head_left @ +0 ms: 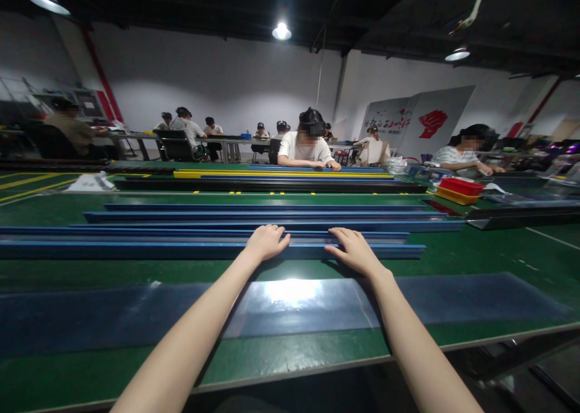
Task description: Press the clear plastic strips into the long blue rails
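Several long blue plastic strips (362, 253) with raised edges lie side by side across the green table. My left hand (266, 242) rests over the nearest strips, its fingers bent a little over the far edge and its thumb held apart. Opposite it, my right hand (352, 248) lies on the same strips with fingers stretched and thumb apart. Neither hand appears closed round a strip, though the undersides of the fingers are hidden. Beneath my forearms, a clear, shiny flat plastic sheet (299, 307) runs along the near side of the table.
Across the green table (507, 256) lie yellow strips (281, 174) and a long black strip (272, 186). A red bin (460, 187) sits on a yellow one at right. A person in a white shirt (306, 150) leans on the far side; others sit behind.
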Demonstrator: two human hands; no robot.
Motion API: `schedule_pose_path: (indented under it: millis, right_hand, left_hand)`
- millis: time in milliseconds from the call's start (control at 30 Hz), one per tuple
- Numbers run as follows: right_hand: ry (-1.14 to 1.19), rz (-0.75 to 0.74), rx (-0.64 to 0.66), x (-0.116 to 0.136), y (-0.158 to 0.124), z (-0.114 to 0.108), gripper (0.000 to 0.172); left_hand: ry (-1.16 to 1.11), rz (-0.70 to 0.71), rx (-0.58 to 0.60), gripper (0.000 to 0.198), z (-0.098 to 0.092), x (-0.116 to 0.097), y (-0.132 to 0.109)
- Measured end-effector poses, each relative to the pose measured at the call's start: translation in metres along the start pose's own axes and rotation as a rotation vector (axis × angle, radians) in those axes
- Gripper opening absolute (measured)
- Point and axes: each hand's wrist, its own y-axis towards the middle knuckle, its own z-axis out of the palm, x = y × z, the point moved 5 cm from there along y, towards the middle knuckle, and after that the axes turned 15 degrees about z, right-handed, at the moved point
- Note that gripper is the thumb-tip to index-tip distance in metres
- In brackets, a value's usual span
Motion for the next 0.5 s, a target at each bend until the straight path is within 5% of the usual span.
schedule_pose_path:
  millis: [267, 500]
  right_hand:
    - [-0.056, 0.106, -0.022, -0.023, -0.001, -0.001, 0.060]
    - [-0.119, 0.004, 0.017, -0.012, 0.004, -0.003, 0.059]
  left_hand:
    - [-0.022, -0.016, 0.034, 0.038, 0.000, 0.045, -0.037]
    - [-0.125, -0.008, 0.052, 0.043, -0.012, 0.052, -0.046]
